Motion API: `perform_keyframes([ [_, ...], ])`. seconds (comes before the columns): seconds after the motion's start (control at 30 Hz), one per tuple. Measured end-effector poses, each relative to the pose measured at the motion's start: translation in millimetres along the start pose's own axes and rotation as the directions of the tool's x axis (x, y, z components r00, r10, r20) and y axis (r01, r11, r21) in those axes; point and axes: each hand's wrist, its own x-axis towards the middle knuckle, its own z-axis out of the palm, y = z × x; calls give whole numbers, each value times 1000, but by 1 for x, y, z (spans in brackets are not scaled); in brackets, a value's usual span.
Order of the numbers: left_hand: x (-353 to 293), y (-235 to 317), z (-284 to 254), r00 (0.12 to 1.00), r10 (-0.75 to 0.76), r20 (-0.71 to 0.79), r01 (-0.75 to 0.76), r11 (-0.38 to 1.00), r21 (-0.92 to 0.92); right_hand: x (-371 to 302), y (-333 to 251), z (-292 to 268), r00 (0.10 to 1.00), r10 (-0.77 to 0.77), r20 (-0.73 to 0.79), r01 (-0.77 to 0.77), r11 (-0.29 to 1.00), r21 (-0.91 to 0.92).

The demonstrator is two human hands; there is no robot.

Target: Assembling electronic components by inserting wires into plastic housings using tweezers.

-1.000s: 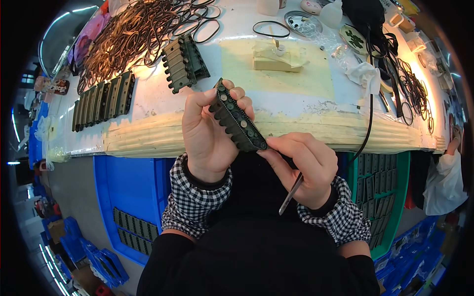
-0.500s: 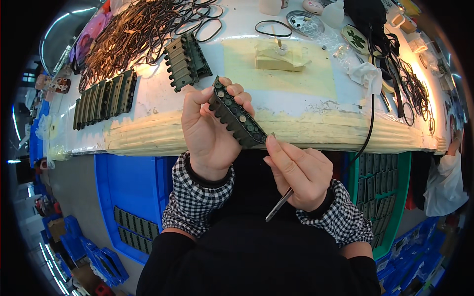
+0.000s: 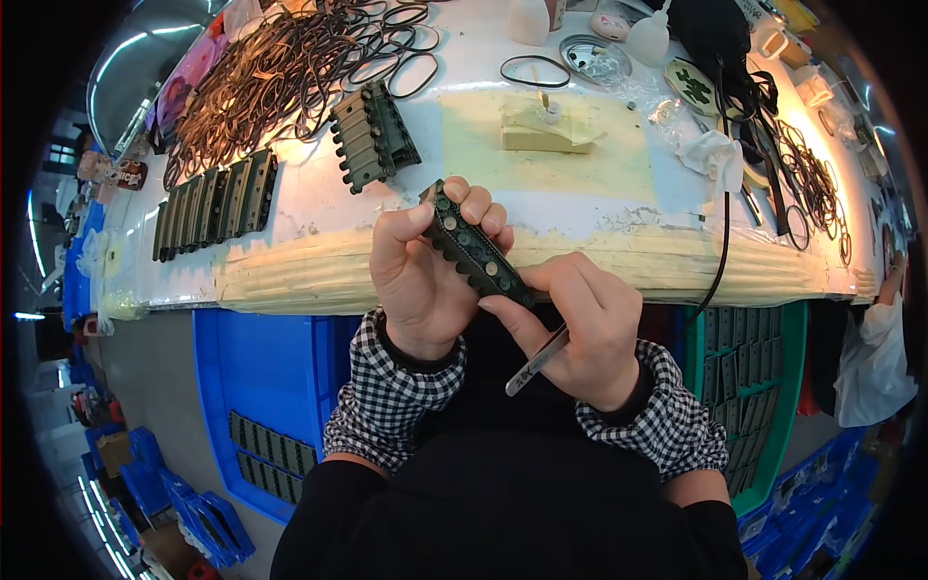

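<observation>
My left hand [image 3: 418, 275] grips a dark green ribbed strip [image 3: 469, 242] by its upper end, thumb on one side and fingers curled behind. The strip slants down to the right above the table's front edge; one side has scalloped ridges, and its upturned face carries round discs, some of them pale. My right hand [image 3: 597, 333] pinches the strip's lower end between thumb and index finger. Metal tweezers [image 3: 537, 363] are tucked into the same hand, their blunt end poking out below the thumb; the tips are hidden.
Similar green strips stand in a row [image 3: 213, 208] and in a small group [image 3: 365, 140] on the left. Dark cord loops [image 3: 266, 82] heap behind them. A yellowish block [image 3: 546, 140] sits ahead, a black cable [image 3: 725, 213] hangs rightward. Blue [image 3: 256, 362] and green [image 3: 798, 387] bins flank me.
The strip and my left hand have shifted slightly right and down. My right thumb has come to the strip's lower end, and the tweezers have swung up and left with the hand.
</observation>
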Motion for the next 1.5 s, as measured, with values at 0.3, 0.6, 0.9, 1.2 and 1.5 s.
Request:
perform_keyframes([
  [0.3, -5, 0, -6, 997, 33, 71, -44, 986, 162, -3, -1, 1, 1000, 3, 29, -6, 997, 80],
  [0.6, -5, -4, -9, 986, 101, 136, -128, 970, 209, -5, -2, 0, 999, 30, 13, -31, 996, 89],
  [0.9, -8, -6, -5, 978, 135, 159, -170, 956, 238, -6, 0, 0, 999, 41, 11, -42, 996, 79],
  [1.2, -16, -4, 14, 965, 238, 107, -259, 829, 496, -3, -3, -2, 996, 64, 68, -70, 994, 84],
  [1.5, -22, -8, 16, 878, 444, 180, -422, 539, 729, 15, -17, -20, 983, 154, 104, -176, 951, 255],
])
